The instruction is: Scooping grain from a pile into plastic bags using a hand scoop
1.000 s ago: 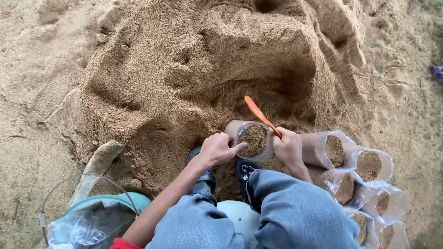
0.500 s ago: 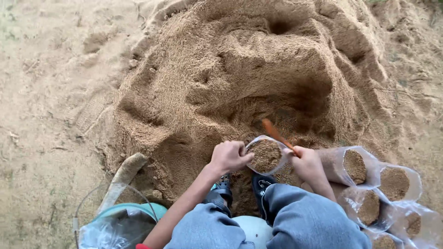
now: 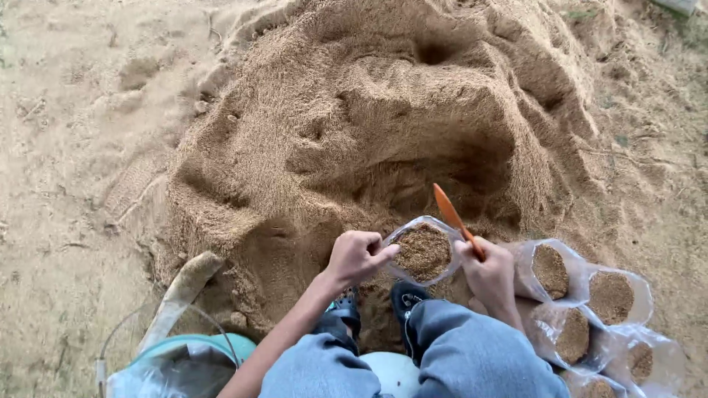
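Bag (image 3: 422,250) at the foot of the heap (image 3: 383,133): nearly full. Left hand (image 3: 356,256) pinches its rim; right hand (image 3: 488,271) is closed around an orange scoop (image 3: 456,218). Several filled bags (image 3: 590,302) lie at the right. Much heap remains.

Orange scoop (image 3: 456,220) now raised beside filled bag (image 3: 422,251); right hand (image 3: 488,273) shifted right.

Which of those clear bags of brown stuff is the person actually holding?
The bag in front of the knees, gripped at its rim by the left hand. The other filled bags lie untouched to the right.
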